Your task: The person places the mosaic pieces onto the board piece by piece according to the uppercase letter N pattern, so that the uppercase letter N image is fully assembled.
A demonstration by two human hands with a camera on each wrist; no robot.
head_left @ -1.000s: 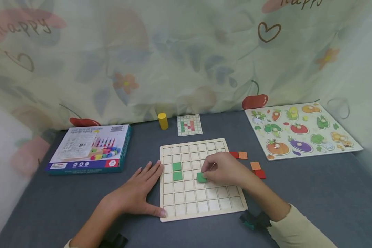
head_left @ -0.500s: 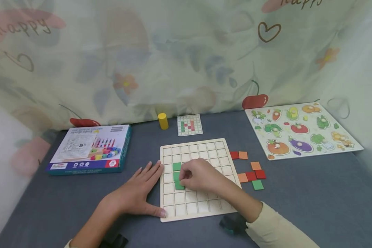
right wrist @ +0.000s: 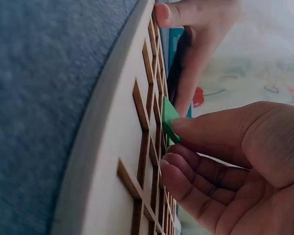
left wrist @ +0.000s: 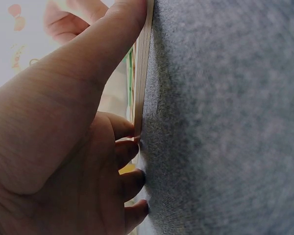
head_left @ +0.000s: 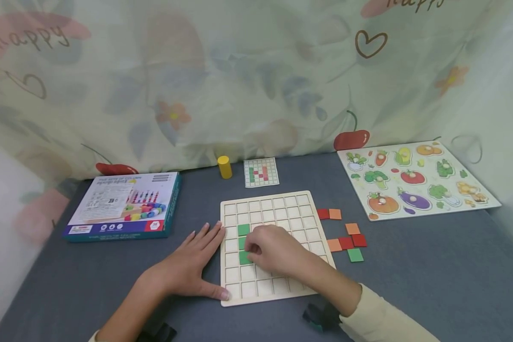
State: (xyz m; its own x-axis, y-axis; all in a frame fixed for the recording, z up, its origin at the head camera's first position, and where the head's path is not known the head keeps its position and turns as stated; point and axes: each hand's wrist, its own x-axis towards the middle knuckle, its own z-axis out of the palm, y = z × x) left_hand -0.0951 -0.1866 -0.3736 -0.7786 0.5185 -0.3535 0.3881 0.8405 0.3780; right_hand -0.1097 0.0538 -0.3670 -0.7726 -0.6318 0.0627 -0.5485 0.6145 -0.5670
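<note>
A wooden grid board [head_left: 278, 285] lies on the dark table. In its second column from the left, one green square tile [head_left: 243, 230] sits in a cell, with another below it partly covered by fingers. My right hand [head_left: 278, 249] pinches a third green tile [right wrist: 169, 117] between thumb and finger. That tile is tilted in the right wrist view, right at the cell below those two. With fingers spread, my left hand [head_left: 188, 266] rests along the board's left edge, its thumb on the near left corner and its fingertips at the side.
Right of the board lie loose red tiles [head_left: 359, 240], orange tiles [head_left: 352, 229] and one green tile [head_left: 356, 255]. Behind it are a small pattern card [head_left: 261, 172] and a yellow cylinder [head_left: 224, 167]. A box [head_left: 124, 204] lies left, a vegetable puzzle board [head_left: 419, 183] right.
My right hand has carried the green tile leftward across the board to the second column, then shifted it slightly onto the cell below the two green tiles. The left hand has stayed still.
</note>
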